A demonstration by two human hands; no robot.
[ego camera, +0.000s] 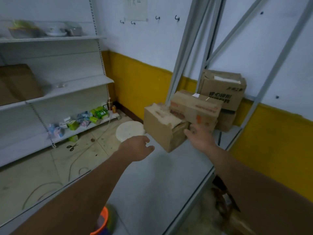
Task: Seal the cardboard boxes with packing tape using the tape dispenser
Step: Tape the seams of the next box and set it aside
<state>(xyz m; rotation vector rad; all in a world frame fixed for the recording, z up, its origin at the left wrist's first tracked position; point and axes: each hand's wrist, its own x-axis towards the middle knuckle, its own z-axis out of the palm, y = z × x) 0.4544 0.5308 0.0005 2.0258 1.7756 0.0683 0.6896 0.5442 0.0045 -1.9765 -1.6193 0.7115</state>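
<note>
Hands either side of a small box on the grey shelf.
I see my left hand loosely curled, gripping nothing, just left of the box; my right hand has its fingers spread and relaxed at the box's right end, below the red-printed box. I cannot tell whether it touches.

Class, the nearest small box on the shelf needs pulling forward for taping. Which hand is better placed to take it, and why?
Right, probably. The right hand reaches the side of the small box, under the red-printed box. The left hand hangs short of that box, touching nothing.
</note>
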